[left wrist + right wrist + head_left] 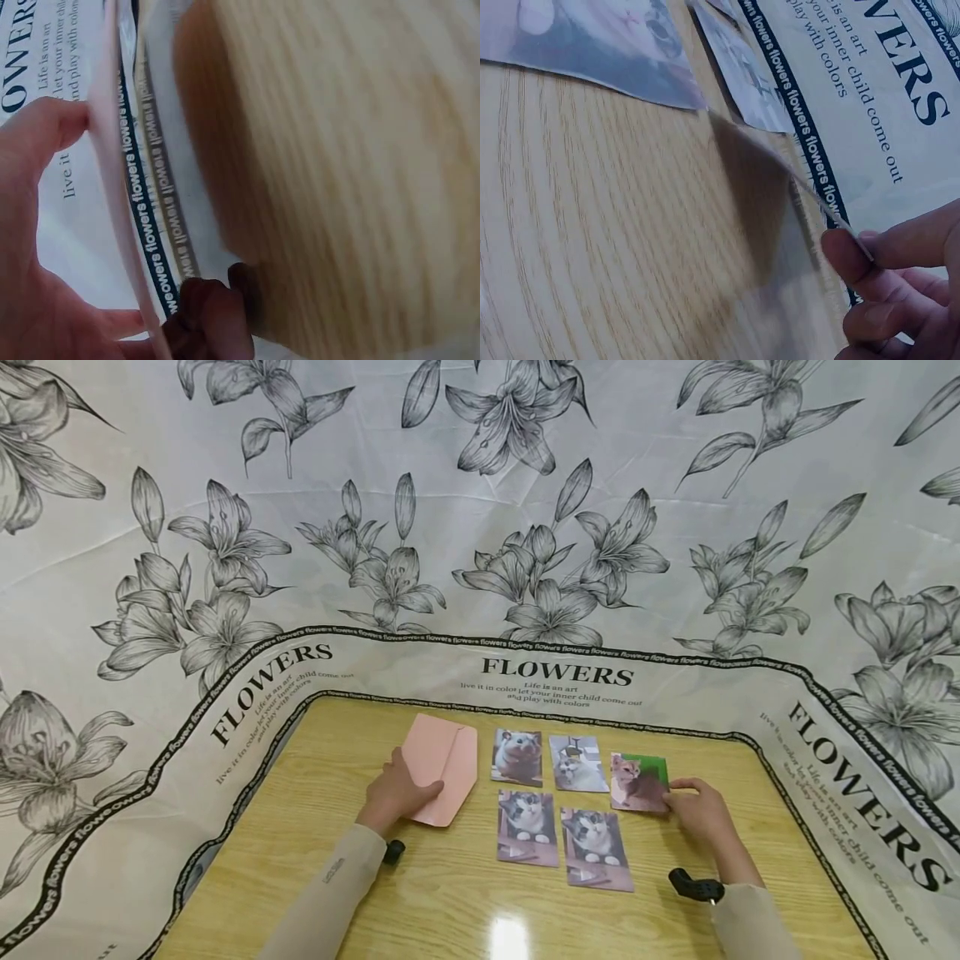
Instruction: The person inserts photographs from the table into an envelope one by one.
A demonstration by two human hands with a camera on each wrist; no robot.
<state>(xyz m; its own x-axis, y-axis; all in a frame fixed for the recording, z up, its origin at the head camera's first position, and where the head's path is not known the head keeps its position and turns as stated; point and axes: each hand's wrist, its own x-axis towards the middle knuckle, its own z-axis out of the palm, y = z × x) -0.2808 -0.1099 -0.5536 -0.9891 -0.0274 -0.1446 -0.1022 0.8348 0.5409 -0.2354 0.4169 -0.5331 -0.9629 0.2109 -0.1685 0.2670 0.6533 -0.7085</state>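
My left hand (397,789) grips a pink envelope (457,768) at its near left edge, thumb on top and fingers underneath. In the left wrist view the envelope (112,161) appears almost edge-on, raised over the wood. With thumb and fingertips my right hand (701,806) pinches the right edge of a photo card (637,783) showing a cat against green. Seen from the right wrist, that card is a thin tilted line above its shadow. Left of it lie a white mouse card (516,757) and a card of an upturned white animal (578,764).
Two similar grey-and-white cat cards (527,828) (597,849) lie in a nearer row. The wooden table (450,902) is bordered at the back and sides by a white cloth (420,664) with printed flowers and lettering. Black wrist devices (695,887) sit on both arms.
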